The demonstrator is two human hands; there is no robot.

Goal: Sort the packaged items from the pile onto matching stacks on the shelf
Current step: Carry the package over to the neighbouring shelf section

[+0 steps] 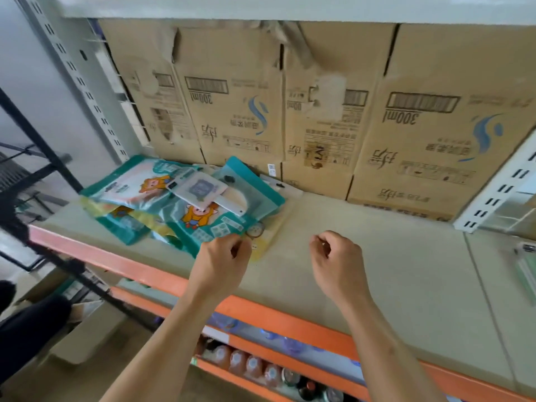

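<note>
A loose pile of packaged items lies at the left of the shelf [377, 262]. Among them are teal packs with an orange cartoon figure [200, 217] [136, 182], a flat white pack [200, 188] on top, a translucent teal pouch [256, 192] and a pale yellow card with a round item [256, 229]. My left hand [223, 262] is at the pile's front edge, fingers curled beside the teal pack's corner and over the yellow card. Whether it pinches either one is hidden. My right hand [336, 262] hovers over bare shelf to the right, fingers curled, holding nothing.
Upside-down cardboard boxes [237, 111] line the back of the shelf. A green packaged item [526, 268] lies at the far right. The shelf's front edge is orange [290, 317], with bottles [252, 367] on the level below. A black metal rack [43, 158] stands at the left.
</note>
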